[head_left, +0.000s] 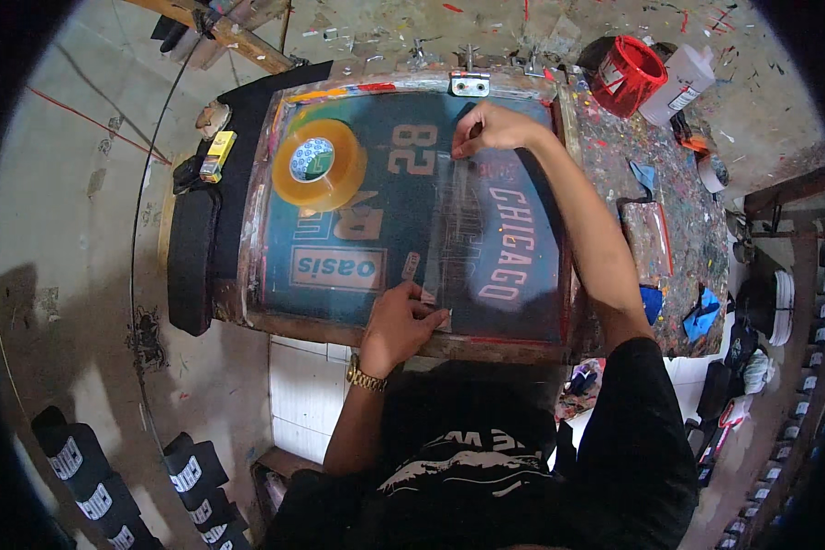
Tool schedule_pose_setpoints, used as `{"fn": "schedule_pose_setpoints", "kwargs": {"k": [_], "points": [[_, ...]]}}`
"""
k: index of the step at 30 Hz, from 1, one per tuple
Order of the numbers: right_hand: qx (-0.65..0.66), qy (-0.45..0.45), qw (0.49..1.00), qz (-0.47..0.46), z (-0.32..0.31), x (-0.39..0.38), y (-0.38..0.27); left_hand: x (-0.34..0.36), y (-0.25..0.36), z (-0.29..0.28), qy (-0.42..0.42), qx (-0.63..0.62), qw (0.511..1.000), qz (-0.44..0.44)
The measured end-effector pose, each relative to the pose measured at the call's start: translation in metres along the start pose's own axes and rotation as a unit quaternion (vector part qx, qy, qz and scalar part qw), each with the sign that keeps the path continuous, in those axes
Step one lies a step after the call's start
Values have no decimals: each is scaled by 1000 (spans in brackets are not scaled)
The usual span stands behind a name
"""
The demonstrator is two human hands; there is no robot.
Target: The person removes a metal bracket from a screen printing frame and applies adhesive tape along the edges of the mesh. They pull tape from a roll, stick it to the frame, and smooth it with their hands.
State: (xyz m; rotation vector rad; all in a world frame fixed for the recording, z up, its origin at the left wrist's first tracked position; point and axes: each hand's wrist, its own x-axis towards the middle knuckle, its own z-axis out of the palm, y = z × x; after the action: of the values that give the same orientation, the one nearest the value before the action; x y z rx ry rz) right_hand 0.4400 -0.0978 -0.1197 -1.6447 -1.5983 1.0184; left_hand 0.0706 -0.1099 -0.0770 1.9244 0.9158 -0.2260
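Observation:
A wood-framed printing screen (330,252) with pale lettering and box shapes in its dark teal mesh lies flat before me. Across it, from far to near, runs a strip of clear packing tape (440,229). My right hand (497,126) reaches over from the right and pinches the strip's far end near the metal hinge clamp. At the near edge of the frame, my left hand (399,323), with a gold watch on its wrist, grips the other end between thumb and fingers. A large roll of amber tape (346,170) rests on the mesh, left of the strip.
Right of the screen, the paint-spattered bench holds a red bucket (629,77), a white jug (676,84) and blue scraps (702,314). A metal hinge clamp (470,85) grips the frame's far edge. A small yellow box (217,157) sits at the left. Printed black pieces (92,486) hang lower left.

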Motion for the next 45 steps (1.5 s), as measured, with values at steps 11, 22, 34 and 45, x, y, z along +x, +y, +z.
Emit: {"fn": "schedule_pose_setpoints", "kwargs": {"k": [11, 22, 34, 45], "points": [[-85, 68, 993, -49, 15, -6, 5, 6, 3, 11, 15, 130, 991, 38], [-130, 151, 980, 4, 23, 4, 8, -7, 7, -14, 85, 250, 963, -45], [-352, 120, 917, -146, 63, -66, -27, -19, -10, 13, 65, 214, 902, 369], [-413, 46, 902, -119, 68, -66, -31, -27, -26, 33, 30, 264, 889, 373]]}}
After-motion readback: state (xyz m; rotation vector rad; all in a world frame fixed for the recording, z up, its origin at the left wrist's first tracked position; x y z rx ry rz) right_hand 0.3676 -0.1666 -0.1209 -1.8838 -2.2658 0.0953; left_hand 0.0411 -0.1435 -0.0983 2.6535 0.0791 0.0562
